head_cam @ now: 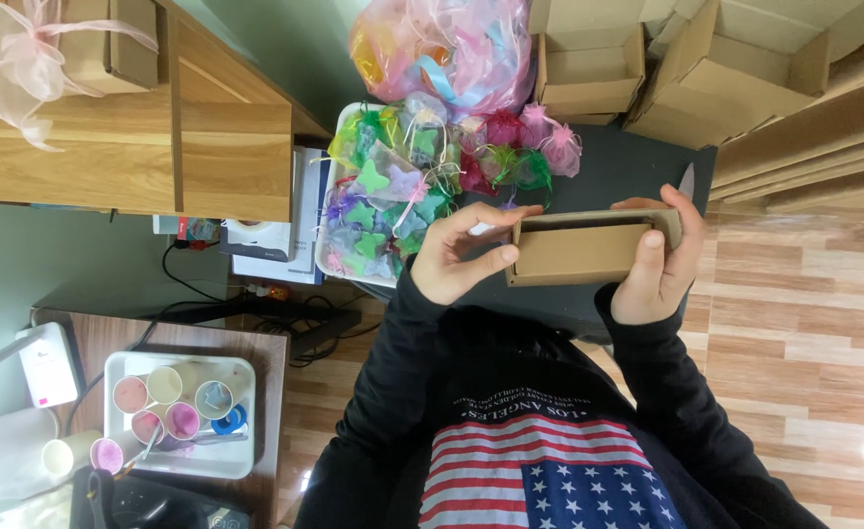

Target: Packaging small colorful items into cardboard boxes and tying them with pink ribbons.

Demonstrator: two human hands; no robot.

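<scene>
A cardboard box [589,250] is held between the left hand [456,260] and right hand [659,264], above a dark table [618,167]; a tray of pouches [393,186] lies left.

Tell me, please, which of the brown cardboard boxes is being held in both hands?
The flat brown box between the left hand and right hand; the other boxes sit stacked behind, untouched.
</scene>
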